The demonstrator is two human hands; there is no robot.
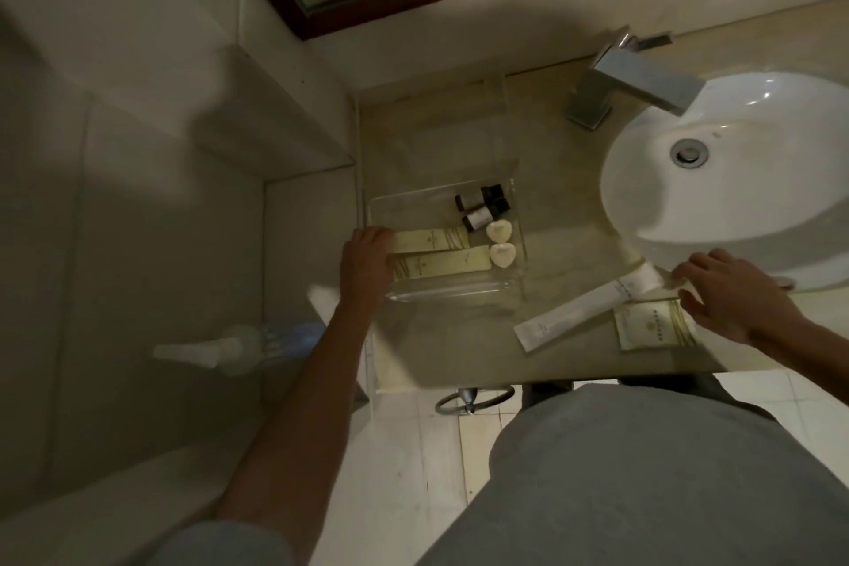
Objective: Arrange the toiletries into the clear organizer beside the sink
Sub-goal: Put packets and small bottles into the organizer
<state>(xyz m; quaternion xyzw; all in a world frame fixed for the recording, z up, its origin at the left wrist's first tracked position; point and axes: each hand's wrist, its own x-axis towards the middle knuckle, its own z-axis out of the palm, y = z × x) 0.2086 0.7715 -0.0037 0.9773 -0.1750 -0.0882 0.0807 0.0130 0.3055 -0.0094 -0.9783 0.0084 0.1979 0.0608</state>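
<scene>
Head view looks straight down on a bathroom counter (459, 345), and the clear organizer (448, 290) sits on it to the left of the white sink (744, 179). Inside the organizer, two long cream packets (436, 250) lie side by side, running left to right. Just beyond their right ends sit two heart-shaped soaps (500, 244), one behind the other, and behind those a cluster of small dark-capped bottles (480, 207) lies toward the back right corner.

Left hand (367, 260) is at the organizer's left end, fingers curled down over the left tips of the two cream packets. It touches them, but whether it actually pinches them I cannot tell, since the fingertips are hidden under the knuckles.

Over on the right, the right hand (730, 294) hovers low at the counter's front edge by the sink rim, fingers spread and loosely extended, holding nothing. Its fingertips are just beside a square cream sachet (652, 326) lying flat on the counter, and whether they touch it is unclear. Next to that sachet, a long white packet (588, 308) lies diagonally on the counter, its far end pointing toward the sink. Both of these are still outside the organizer, well apart from it.

A chrome faucet (643, 80) stands behind the sink, and a wood-framed mirror (413, 0) hangs on the wall above. A metal towel ring (473, 400) shows below the counter's front edge.
</scene>
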